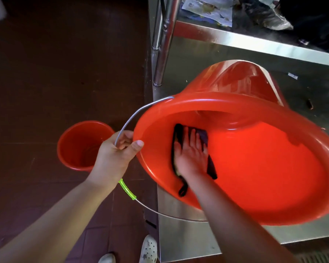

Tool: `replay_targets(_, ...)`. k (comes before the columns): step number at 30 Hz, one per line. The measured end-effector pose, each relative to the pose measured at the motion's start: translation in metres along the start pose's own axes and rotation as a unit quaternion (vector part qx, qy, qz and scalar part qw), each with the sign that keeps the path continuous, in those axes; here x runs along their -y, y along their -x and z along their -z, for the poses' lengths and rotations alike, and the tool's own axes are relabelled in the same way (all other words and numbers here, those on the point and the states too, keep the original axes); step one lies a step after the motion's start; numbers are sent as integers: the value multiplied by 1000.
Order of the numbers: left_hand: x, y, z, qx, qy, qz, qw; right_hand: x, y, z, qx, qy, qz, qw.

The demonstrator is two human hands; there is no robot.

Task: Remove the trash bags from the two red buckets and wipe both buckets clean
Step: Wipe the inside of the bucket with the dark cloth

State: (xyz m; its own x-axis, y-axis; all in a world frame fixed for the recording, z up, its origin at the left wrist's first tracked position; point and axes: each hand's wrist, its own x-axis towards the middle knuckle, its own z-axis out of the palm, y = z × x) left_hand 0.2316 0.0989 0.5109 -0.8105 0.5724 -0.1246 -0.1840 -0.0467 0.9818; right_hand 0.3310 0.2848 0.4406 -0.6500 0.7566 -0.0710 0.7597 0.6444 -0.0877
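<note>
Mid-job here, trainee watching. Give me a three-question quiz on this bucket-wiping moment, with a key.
1. True or false: the right hand presses a dark cloth flat against the inside of the tilted bucket.
2. What does the left hand grip? A) the wire handle and rim B) the cloth C) the table leg
3. Where does the second bucket stand?

Key: 1 true. 2 A. 3 Upright on the floor, left of the steel table.

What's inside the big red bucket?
Inside the big red bucket, the right hand presses a dark cloth against the wall. No trash bag shows. The hand hides the cloth's middle.
</note>
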Motion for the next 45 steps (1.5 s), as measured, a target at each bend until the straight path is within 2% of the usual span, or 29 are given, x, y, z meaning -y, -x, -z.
replay_targets(4,-4,1,-6,-24,-7,-26,999,38,74,-2,-21,-79,57,995)
replay_targets(7,-16,-1,-7,-11,-43,-64,997,36,85,0,-12,-107,78,991)
replay_targets(13,-48,-22,-7,12,-88,-152,984,-1,23,2,11,-11,81,997)
replay_targets(18,-64,-43,-13,27,-94,-198,975,-48,-48,14,50,54,-10,997)
replay_targets(21,-61,-51,-15,28,-102,-215,971,-55,-67,12,31,82,-44,995)
replay_targets(24,-33,-44,-2,-33,-143,-189,971,-50,-71,7,20,85,-55,995)
replay_targets(26,-3,-26,3,-94,-134,-116,980,-50,-71,6,21,79,-63,995)
replay_targets(29,34,0,-5,-98,25,34,994,-46,-71,8,37,70,-77,994)
replay_targets(31,45,8,-12,-69,99,78,990,-38,-64,10,49,58,-84,994)
replay_targets(35,44,10,-21,-44,126,87,987,-3,-19,10,18,-19,-69,997)
replay_targets(40,33,13,-25,-62,148,88,983,39,75,4,-30,-92,26,995)
replay_targets(43,22,9,-25,-54,127,70,988,29,75,4,-23,-109,50,992)
replay_targets(45,12,2,-25,-46,109,44,992,14,54,3,-15,-81,48,995)
